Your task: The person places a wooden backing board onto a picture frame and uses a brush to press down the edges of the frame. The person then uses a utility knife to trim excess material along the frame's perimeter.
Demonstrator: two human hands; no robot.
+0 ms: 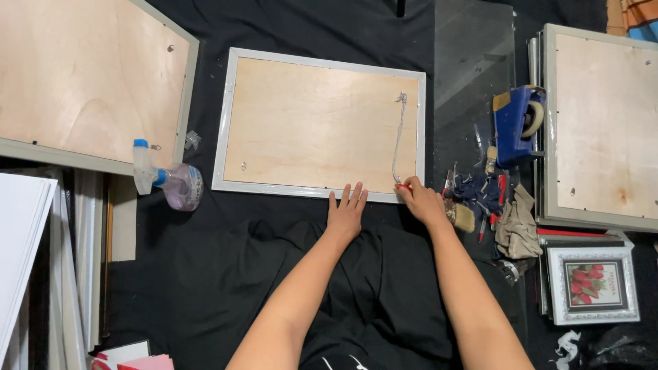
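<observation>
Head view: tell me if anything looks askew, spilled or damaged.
Nothing looks damaged. The spray bottle lies tipped on its side on the black cloth, with no visible spill. The cord on the frame hangs loose, fixed at one end only, near the right hand.

Silver picture frame face-down on black cloth, plywood back up

The frame has a glossy pale moulding and a matt, smooth plywood back; a thin white cord lies on it. The cloth beneath is matt black fabric. The spray bottle is clear plastic, the tape dispenser glossy blue plastic, the rag crumpled beige cloth
</observation>
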